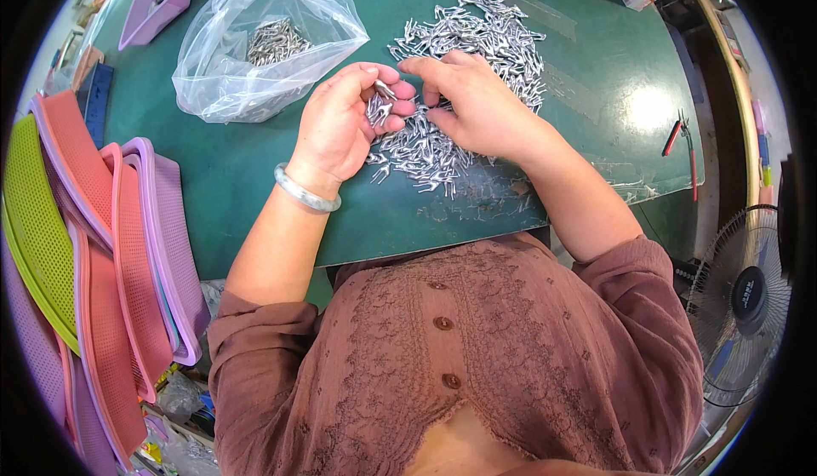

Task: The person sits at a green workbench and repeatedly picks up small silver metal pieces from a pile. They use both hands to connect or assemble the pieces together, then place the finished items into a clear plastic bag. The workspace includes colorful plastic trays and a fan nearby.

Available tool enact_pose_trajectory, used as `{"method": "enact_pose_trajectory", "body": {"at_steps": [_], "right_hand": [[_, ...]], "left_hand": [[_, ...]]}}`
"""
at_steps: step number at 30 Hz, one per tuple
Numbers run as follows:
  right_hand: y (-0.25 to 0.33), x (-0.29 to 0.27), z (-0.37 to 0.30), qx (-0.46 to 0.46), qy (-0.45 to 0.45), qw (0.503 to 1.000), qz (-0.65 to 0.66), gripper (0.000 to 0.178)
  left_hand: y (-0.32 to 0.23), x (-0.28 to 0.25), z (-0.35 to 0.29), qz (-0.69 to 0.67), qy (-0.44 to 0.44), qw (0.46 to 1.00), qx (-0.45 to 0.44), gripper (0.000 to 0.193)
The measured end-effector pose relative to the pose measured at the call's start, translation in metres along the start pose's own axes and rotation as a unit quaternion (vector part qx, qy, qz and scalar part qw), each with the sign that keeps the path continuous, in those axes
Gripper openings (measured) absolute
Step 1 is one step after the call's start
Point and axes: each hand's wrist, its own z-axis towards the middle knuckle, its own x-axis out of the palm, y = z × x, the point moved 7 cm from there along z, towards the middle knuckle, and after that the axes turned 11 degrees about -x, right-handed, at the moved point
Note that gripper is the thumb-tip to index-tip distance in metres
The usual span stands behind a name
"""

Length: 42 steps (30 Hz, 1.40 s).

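Note:
A wide heap of small silvery forked metal pieces point(425, 148) lies on the green tabletop point(340, 229). My left hand point(336, 114) is cupped palm up at the heap's left side, with several of these metal pieces point(379, 111) resting in its curled fingers. Over the heap, my right hand point(481, 106) is bent, its index finger reaching toward the left fingertips. The right thumb and fingertips sit close together near the pieces; whether a piece is between them is too small to make out. Left of my hands stands an open clear plastic bag point(230, 76) with more metal pieces point(277, 42) inside.
Stacked pink, purple and green plastic baskets point(136, 255) stand at the left. A purple tray point(157, 3) is at the far left corner. Red-handled pliers point(672, 138) lie near the table's right edge, and a fan point(740, 306) stands beyond it.

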Motion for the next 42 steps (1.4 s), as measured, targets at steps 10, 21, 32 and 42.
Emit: {"method": "enact_pose_trajectory", "body": {"at_steps": [10,21,32,42], "right_hand": [[0.0,0.002,-0.002,0.022,-0.008,1.0,0.02,0.047],[0.0,0.005,-0.002,0.039,0.012,0.999,0.025,0.046],[-0.02,-0.001,-0.005,0.102,-0.085,0.954,0.269,0.046],[-0.018,-0.001,-0.003,0.13,-0.092,0.896,0.415,0.048]], "left_hand": [[0.0,-0.002,-0.002,0.046,-0.047,0.998,-0.002,0.015],[0.002,-0.001,-0.001,0.048,-0.049,0.998,-0.001,0.012],[0.002,0.002,-0.001,0.078,-0.039,0.996,-0.009,0.014],[0.003,0.008,-0.003,0.123,-0.028,0.992,0.004,0.008]]}}
